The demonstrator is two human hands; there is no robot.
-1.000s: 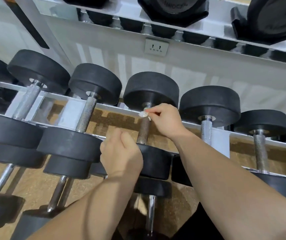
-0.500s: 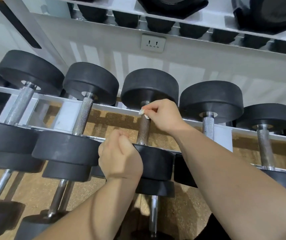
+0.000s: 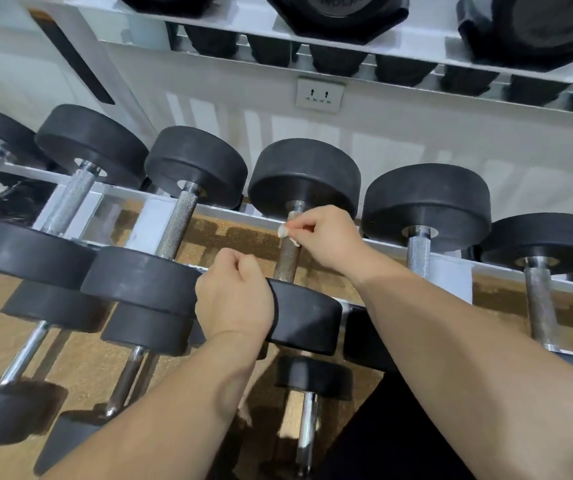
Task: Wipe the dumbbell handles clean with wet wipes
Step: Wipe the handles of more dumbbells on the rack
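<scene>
The right hand (image 3: 326, 237) is pinching a small white wet wipe (image 3: 283, 232) against the far end of the middle dumbbell's handle (image 3: 286, 263), just at its fingertips. The left hand (image 3: 234, 299) is sitting curled in a fist, apparently empty, against the near head (image 3: 307, 318) on the rack (image 3: 229, 213).

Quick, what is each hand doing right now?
Left hand: closed fist by the dumbbell's near weight, nothing seen in it.
Right hand: pinching a white wipe at the top of the dumbbell handle.

hex dumbbell (image 3: 337, 12), cropped lettering, unreadable
</scene>
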